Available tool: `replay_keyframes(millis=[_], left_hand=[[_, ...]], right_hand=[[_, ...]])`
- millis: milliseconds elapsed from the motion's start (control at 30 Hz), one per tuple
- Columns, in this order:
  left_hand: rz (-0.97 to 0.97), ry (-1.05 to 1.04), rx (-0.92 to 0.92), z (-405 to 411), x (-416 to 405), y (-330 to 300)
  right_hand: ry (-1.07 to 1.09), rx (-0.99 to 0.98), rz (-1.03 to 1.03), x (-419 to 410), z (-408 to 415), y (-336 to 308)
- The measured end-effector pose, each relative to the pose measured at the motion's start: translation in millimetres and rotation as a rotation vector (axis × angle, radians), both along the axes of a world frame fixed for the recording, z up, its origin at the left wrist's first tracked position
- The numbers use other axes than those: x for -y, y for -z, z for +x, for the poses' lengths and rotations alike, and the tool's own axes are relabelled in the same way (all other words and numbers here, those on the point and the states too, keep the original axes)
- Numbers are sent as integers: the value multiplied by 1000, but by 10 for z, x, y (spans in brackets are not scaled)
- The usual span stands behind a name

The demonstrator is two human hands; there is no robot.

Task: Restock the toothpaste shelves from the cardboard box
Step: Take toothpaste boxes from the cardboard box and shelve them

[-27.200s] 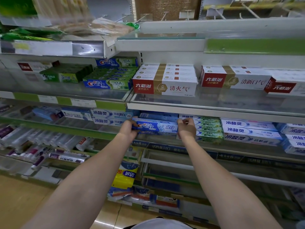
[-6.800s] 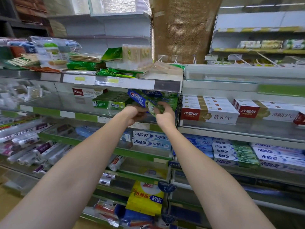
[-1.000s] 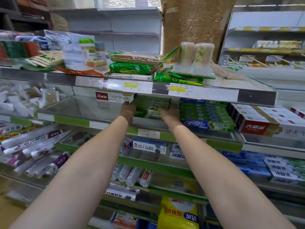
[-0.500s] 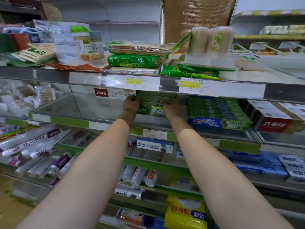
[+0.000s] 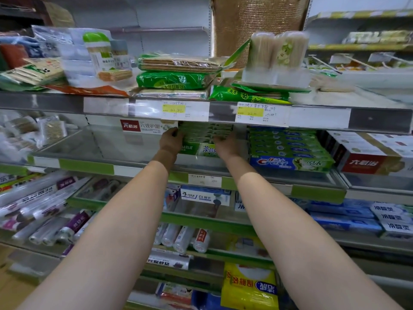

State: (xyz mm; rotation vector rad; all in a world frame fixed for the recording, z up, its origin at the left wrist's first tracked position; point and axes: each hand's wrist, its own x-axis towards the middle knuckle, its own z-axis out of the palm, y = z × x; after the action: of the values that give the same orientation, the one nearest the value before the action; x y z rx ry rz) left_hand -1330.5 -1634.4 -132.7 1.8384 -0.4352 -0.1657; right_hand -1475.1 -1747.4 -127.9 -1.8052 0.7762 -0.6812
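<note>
A stack of green Darlie toothpaste boxes (image 5: 204,136) lies on the glass shelf (image 5: 138,153) just under the price-label rail. My left hand (image 5: 170,140) holds the stack's left end, with the thumb up by the top boxes. At the right end, my right hand (image 5: 226,146) holds the stack and covers part of the front box. A stack of blue and green Crest boxes (image 5: 290,153) sits right of it, apart from my right hand. A white and red toothpaste box (image 5: 145,126) lies behind my left hand. No cardboard box is in view.
Red and white boxes (image 5: 368,157) fill the shelf's right end. Bare glass stretches left of the green stack. The top shelf carries green packets (image 5: 172,79) and toothpick jars (image 5: 278,50). Lower shelves hold white and blue boxes (image 5: 204,195) and rolls of film (image 5: 44,198).
Both hands have stayed at the ends of the green stack, shifting only a little. The view has drawn closer to the shelf.
</note>
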Motion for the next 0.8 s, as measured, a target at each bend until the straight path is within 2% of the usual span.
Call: replay_keyframes(millis=[467,633,800], left_hand=[[63,-27,34,-60,-11,-28],[75,-117,36,-192,14,-63],[8,-225,-3,-390,-50,-74]], right_hand=[[31,-34,-11,24,82,37],[43,-24,-19,9,72,37],[48,-3,-5,-27,37,7]])
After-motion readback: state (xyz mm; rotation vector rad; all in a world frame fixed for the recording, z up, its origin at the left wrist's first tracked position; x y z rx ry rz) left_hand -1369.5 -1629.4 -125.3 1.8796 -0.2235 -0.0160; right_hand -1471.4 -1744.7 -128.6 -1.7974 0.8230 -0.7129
